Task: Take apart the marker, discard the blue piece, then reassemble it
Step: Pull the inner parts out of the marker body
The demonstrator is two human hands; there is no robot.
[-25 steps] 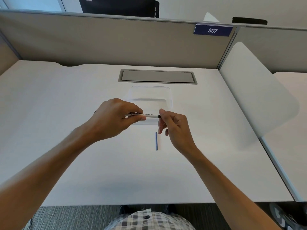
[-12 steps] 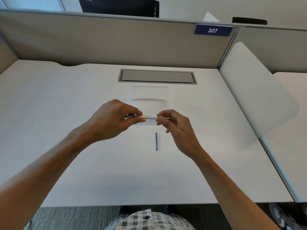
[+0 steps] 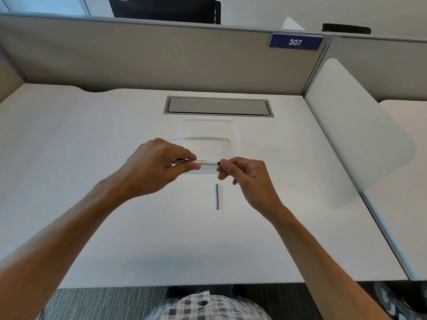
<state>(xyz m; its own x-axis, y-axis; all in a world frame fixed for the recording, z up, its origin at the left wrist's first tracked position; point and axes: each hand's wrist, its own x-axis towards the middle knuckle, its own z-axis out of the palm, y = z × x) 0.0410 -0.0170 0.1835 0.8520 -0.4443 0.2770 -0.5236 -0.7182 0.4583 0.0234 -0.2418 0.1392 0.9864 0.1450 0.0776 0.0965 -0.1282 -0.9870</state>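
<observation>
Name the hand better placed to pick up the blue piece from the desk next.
Right hand: it sits nearest the blue piece and only pinches the marker end; the left hand holds the barrel.

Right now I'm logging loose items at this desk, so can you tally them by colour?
White: 1, the marker, held at each end by the left hand and right hand.
Blue: 1, the thin blue piece lying on the desk.
Clear: 1, the plastic container.
Total: 3
</observation>
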